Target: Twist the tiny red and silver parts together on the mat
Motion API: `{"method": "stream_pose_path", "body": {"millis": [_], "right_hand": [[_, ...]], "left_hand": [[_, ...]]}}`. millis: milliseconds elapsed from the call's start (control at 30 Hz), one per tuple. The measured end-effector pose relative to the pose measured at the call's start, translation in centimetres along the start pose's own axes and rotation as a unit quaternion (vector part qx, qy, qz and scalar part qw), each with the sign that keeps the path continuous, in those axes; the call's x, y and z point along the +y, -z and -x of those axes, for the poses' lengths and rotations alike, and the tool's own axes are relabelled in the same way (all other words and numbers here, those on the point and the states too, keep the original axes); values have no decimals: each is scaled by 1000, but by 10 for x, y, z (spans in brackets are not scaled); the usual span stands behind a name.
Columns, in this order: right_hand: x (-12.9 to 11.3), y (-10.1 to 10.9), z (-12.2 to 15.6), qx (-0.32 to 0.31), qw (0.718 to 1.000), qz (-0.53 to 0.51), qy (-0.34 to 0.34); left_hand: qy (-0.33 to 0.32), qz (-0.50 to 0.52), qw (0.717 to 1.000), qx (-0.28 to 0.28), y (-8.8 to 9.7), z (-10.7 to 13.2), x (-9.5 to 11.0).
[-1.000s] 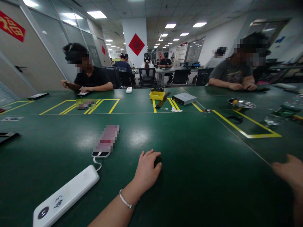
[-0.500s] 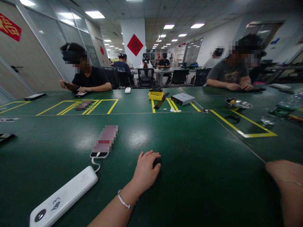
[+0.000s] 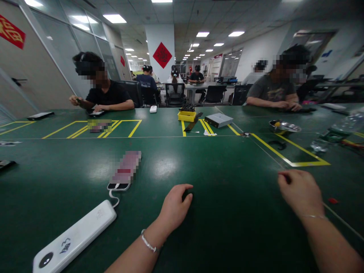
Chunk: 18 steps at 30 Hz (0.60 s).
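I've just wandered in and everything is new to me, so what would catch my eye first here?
Probably the person's left hand, over the near middle of the green table, and the right hand, farther right. Left of the left hand lies a long white power bank, joined by a short cable to a phone. In the background, a red diamond-shaped decoration stands out on a pale pillar.

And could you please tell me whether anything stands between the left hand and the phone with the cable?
Nothing visible does; just green tabletop shows between the left hand and the phone.
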State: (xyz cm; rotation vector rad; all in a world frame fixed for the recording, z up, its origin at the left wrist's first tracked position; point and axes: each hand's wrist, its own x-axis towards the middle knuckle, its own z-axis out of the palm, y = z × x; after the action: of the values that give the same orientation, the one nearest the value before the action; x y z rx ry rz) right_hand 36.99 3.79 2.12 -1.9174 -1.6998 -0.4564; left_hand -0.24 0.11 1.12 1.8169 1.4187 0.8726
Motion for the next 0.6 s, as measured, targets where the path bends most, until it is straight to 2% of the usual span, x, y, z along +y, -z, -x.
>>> {"method": "stream_pose_path", "body": {"millis": [100, 167, 233, 300, 400, 467, 533, 600], "right_hand": [[-106, -1, 18, 8, 981, -128, 145], [-164, -5, 38, -30, 946, -213, 242], [-203, -9, 58, -66, 909, -272, 310], [-223, -11, 70, -84, 888, -297, 341], [-222, -9, 65, -96, 879, -287, 369], [-203, -7, 48, -92, 896, -244, 359], [-167, -7, 26, -69, 942, -166, 283], [-115, -9, 6, -35, 986, -69, 146]], "left_hand": [[25, 154, 988, -5, -6, 2, 1], [51, 258, 965, -17, -10, 3, 2], [61, 327, 942, -38, -13, 2, 2], [55, 341, 938, -25, -13, 0, 1], [93, 401, 911, -22, -9, -3, 0], [132, 464, 876, -22, -6, -5, 0], [160, 504, 848, -6, -2, -5, -1], [169, 516, 840, 22, 0, -6, -3]]}}
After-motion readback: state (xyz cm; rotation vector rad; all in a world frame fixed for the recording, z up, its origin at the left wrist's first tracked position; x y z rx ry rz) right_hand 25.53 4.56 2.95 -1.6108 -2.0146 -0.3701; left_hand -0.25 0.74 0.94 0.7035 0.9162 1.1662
